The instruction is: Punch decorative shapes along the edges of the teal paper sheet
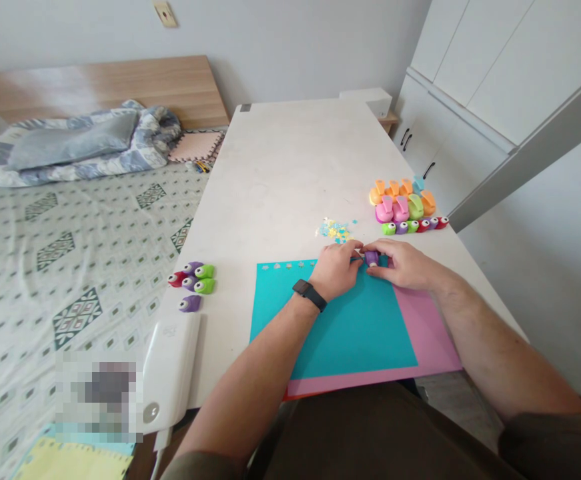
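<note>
A small purple paper punch (371, 257) sits at the far edge of a teal paper sheet (350, 327). My right hand (404, 263) is closed around the punch from the right. My left hand (337, 268), with a black watch on its wrist, presses down on the teal sheet and touches the punch from the left with curled fingers. The teal sheet lies on a pink sheet (430, 333). A row of small punched holes (283, 266) runs along the teal sheet's far edge.
Punched paper bits (336, 229) lie just beyond the hands. A cluster of coloured punches (406, 207) stands at the right, several more punches (193, 280) at the left edge. A white device (170, 373) lies at the near left corner of the white table (290, 160). A bed (70, 227) is left.
</note>
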Demonstrator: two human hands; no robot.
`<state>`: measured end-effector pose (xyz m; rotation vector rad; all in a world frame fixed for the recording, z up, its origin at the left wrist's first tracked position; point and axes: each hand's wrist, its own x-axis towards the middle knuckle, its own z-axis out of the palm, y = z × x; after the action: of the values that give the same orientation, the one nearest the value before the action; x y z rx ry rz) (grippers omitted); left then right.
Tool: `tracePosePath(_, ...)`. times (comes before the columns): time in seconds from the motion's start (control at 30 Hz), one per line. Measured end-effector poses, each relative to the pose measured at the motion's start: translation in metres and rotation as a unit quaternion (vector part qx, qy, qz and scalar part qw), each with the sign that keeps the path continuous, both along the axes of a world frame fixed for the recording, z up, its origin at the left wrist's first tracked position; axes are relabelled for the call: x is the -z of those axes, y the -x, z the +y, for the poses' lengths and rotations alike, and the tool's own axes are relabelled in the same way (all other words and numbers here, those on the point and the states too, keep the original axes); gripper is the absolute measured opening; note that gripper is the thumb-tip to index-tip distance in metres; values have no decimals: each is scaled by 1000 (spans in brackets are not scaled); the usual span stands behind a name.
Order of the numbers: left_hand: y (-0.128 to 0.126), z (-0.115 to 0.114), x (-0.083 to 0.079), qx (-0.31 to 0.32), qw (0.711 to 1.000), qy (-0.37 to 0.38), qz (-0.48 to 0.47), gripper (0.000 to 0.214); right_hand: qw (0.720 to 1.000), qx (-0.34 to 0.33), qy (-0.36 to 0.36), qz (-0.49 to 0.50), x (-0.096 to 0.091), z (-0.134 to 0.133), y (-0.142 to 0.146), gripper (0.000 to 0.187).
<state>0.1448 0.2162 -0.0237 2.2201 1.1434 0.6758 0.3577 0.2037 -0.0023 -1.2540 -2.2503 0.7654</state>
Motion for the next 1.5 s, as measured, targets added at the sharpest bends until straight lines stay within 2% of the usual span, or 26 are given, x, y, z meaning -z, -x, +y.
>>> tracePosePath(0.13,0,0,1,6,1000,-8,-3,31,999,18,29,13,-1,-1,0,42)
tracePosePath(0.23,0,0,2,3,1000,-10,-3,31,999,22,41,10,-2,-2,0,37)
tracePosePath(0.83,-1,0,4,8,1000,-7,0,34,997,55,52,0,-1,1,3,24)
tracePosePath(1.07,-1,-6,-7,16,999,-38,3,34,997,60,52,14,0,0,5,25)
tracePosePath(1.17,-2,-8,-10,11,999,-41,4,47,996,64,53,27,-1,-1,5,27)
tracePosePath(1.33,-4,-2,-2,29,999,-22,28,69,996,69,46,17,-4,-2,8,27)
tracePosePath(1.5,-7,1,3,35,998,-30,34,57,997,70,34,8,-6,-3,10,24)
